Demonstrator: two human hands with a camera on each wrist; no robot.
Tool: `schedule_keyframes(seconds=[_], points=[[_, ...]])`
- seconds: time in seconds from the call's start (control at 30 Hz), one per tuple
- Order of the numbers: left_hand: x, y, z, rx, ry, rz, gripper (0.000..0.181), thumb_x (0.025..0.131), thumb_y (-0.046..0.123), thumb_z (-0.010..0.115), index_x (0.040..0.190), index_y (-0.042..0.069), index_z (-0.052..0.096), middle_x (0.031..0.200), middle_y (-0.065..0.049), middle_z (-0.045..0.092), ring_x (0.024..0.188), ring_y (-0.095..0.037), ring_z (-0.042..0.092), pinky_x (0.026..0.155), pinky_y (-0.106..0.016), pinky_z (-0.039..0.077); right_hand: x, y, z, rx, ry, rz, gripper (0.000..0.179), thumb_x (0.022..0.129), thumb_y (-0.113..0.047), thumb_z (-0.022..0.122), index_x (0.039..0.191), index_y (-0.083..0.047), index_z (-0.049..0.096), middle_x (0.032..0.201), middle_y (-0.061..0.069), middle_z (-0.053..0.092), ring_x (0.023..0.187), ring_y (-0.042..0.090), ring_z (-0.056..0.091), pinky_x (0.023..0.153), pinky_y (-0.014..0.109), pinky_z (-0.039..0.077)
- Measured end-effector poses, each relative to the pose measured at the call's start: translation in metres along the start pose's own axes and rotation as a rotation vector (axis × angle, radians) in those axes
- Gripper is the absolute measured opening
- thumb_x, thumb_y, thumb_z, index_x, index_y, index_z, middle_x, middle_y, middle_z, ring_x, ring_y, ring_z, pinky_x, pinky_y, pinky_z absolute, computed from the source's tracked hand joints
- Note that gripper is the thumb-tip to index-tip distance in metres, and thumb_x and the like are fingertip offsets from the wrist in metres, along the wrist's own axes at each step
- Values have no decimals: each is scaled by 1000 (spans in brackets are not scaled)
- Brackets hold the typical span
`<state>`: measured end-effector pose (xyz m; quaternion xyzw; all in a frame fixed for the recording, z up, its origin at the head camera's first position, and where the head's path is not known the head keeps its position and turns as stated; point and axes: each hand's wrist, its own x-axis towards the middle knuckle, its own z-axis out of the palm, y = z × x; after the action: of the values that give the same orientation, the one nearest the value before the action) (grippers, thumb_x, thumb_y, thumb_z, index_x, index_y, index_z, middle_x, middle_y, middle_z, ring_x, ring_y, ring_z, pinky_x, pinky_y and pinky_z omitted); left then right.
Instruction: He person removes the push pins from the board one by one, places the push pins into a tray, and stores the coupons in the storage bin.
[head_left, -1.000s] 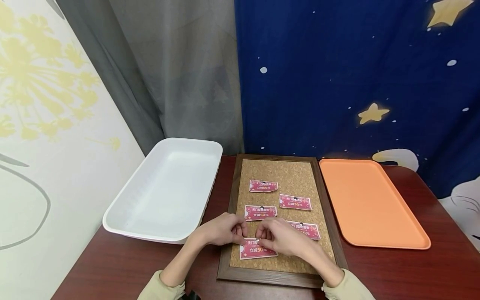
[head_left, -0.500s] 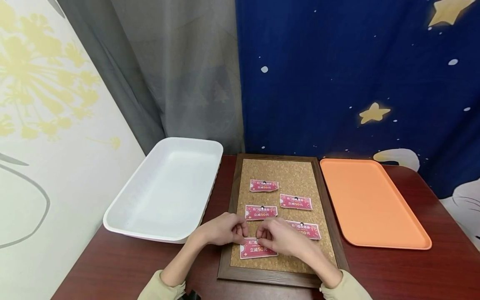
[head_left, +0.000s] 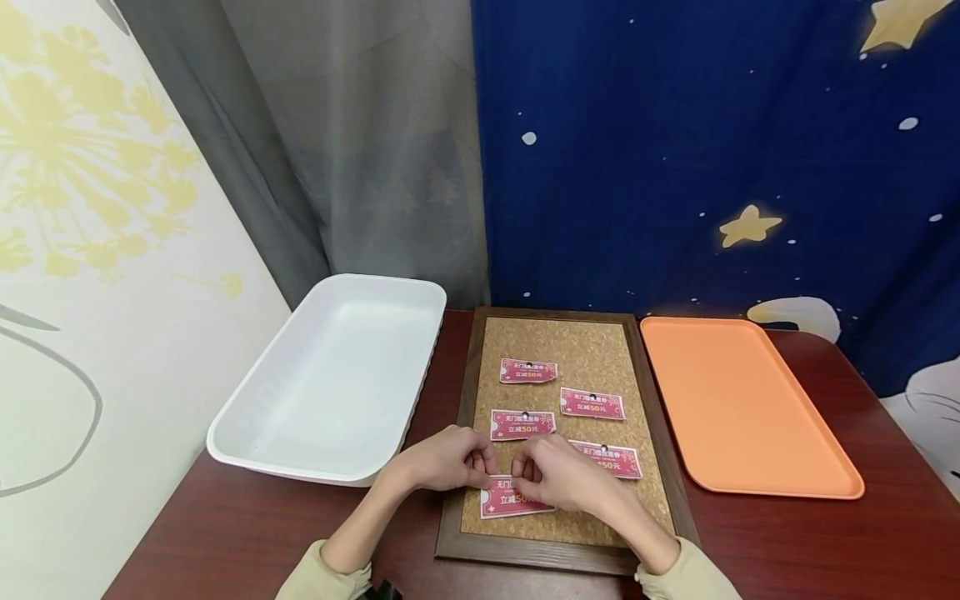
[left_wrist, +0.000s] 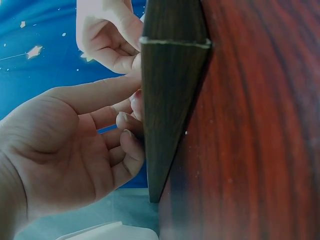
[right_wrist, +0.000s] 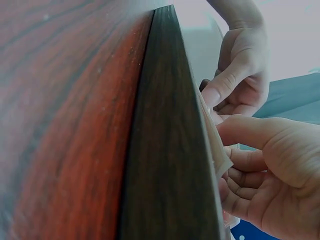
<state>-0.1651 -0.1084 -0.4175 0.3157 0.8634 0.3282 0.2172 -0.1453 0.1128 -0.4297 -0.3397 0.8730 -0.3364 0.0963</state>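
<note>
Barely shifted since half a second ago is the right hand, by which slightly more of the neighbouring pink coupon on the framed cork board is uncovered. On the board's near part lies the lowest coupon; its upper edge appears to be pinched by the left hand, while the right fingers are pressed together farther along that edge, apparently around a pushpin hidden by them. Left of the board a white bin is placed, right of it an orange tray. Pin work on that coupon is judged to be in hand; whether fastening or removal cannot be told. Next, a steadied edge and straight finger force are called for.
</note>
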Motion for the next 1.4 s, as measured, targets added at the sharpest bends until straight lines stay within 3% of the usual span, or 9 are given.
schedule_keyframes(seconds=[0.4, 0.93, 1.17, 1.4], points=[[0, 1, 1, 7, 12, -21, 16, 85, 5, 78, 79, 15, 67, 68, 7, 59, 64, -3, 52, 60, -23, 43, 0, 3, 3, -8, 18, -5, 14, 79, -2, 73, 77, -13, 64, 67, -14, 54, 59, -3, 49, 55, 19, 47], [1, 0, 1, -7, 6, -13, 16, 88, 5, 76, 80, 15, 66, 70, 6, 59, 64, -4, 51, 60, -23, 44, -5, 4, -7, 80, 12, 23, 13, 82, 1, 71, 82, -11, 66, 72, -12, 61, 65, 0, 57, 61, 22, 52], [-2, 0, -2, -25, 5, 2, 12, 89, 6, 75, 83, 14, 68, 71, 7, 59, 65, -4, 52, 61, -24, 44, -8, 8, -18, 48, 95, 3, 13, 84, 3, 70, 86, -10, 68, 77, -9, 65, 71, 1, 59, 65, 21, 53], [-7, 0, -8, -31, 51, 35, 13, 92, 7, 73, 83, 16, 67, 72, 8, 58, 66, -4, 51, 63, -23, 44, -15, 13, -31, 13, 184, -18, 7, 90, 1, 70, 92, -5, 70, 83, -2, 69, 74, 5, 62, 68, 23, 54]])
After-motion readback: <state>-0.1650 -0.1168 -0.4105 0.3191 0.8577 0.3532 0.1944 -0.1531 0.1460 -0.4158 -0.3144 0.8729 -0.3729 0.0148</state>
